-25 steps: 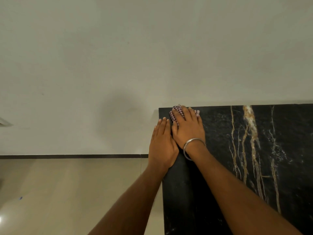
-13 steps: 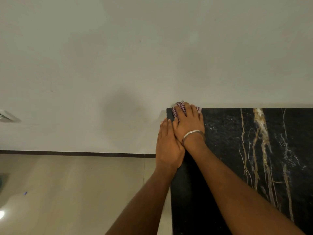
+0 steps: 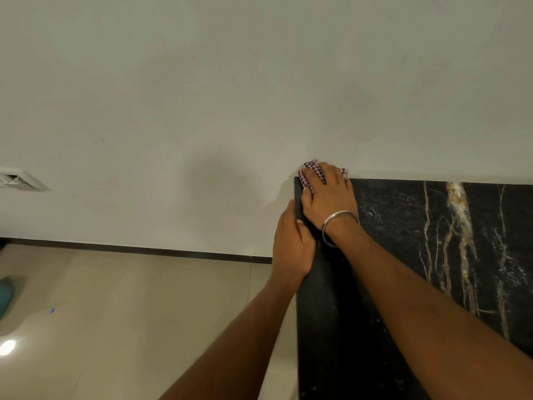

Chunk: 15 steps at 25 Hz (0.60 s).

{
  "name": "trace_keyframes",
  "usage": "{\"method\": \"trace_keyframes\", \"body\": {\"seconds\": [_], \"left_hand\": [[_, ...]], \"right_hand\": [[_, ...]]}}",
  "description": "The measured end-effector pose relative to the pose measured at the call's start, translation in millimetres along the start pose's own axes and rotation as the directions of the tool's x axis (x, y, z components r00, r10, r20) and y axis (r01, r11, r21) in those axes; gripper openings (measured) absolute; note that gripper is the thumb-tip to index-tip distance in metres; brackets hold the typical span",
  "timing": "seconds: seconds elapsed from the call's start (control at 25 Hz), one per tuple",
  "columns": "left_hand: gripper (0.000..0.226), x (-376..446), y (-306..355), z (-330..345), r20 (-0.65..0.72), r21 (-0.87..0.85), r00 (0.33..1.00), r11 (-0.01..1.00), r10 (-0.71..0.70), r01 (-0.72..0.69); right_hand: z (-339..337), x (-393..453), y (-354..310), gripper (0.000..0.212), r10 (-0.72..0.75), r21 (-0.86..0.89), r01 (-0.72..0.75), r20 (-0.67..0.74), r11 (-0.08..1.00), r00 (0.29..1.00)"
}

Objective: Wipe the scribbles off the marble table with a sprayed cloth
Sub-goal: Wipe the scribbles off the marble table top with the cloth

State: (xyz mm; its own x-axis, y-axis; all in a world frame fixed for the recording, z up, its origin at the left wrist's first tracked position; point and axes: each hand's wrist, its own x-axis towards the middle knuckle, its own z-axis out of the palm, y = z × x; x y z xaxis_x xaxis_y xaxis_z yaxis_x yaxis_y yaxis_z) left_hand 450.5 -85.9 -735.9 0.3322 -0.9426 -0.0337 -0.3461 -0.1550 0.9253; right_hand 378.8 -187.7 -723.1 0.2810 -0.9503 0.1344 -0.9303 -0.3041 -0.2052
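1. Fingers [image 3: 317,176] of the right hand [image 3: 328,202] lie fairly straight and close together, pressed flat on the checked cloth [image 3: 306,176] at the far left corner of the black marble bench [image 3: 403,241]; the cloth peeks out in front of and beside them.
2. That flat palm probably spreads pressure over the cloth, which suits rubbing a mark more than pinching would.
3. Head view, left side: the left hand [image 3: 292,246] sits on the bench's left edge just behind the right hand, touching it. Its thumb lies on the top; the other fingers drop over the side, out of sight, so I cannot tell how far they curl. It seems to brace the person at the edge.
4. A metal bangle [image 3: 336,222] rings the right wrist.
5. Scribbles are not visible on the marble that shows; whatever is being wiped would lie under the cloth, so progress is hard to judge.
6. Pale and golden veins [image 3: 458,226] run through the marble to the right.
7. Behind stands a plain wall [image 3: 259,82]; a tiled floor [image 3: 129,313] lies to the left, below.
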Motion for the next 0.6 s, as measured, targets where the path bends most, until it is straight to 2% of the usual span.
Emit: {"method": "trace_keyframes", "body": {"seconds": [0.2, 0.4, 0.48, 0.6], "left_hand": [[0.04, -2.0, 1.2, -4.7, 0.006, -0.173, 0.997, 0.982, -0.073, 0.073], [0.038, -5.8, -1.2, -6.2, 0.029, -0.178, 0.99, 0.974, -0.138, 0.141], [0.037, -5.9, -2.0, -6.4, 0.021, -0.212, 0.979, 0.956, -0.204, 0.203], [0.035, -12.1, -6.0, -4.5, 0.004, -0.289, 0.973, 0.931, -0.232, 0.223]], "right_hand": [[0.6, -25.4, -7.7, 0.051, -0.119, 0.02, 0.12, -0.011, 0.993, 0.993], [2.4, 2.3, 0.0, 0.051, -0.103, 0.001, 0.103, -0.005, 0.995, 0.995], [5.4, 7.1, -0.2, 0.052, -0.094, -0.009, 0.094, 0.006, 0.996, 0.996], [1.7, -6.3, -3.7, 0.052, -0.112, 0.0, 0.112, 0.019, 0.994, 0.994]]}}
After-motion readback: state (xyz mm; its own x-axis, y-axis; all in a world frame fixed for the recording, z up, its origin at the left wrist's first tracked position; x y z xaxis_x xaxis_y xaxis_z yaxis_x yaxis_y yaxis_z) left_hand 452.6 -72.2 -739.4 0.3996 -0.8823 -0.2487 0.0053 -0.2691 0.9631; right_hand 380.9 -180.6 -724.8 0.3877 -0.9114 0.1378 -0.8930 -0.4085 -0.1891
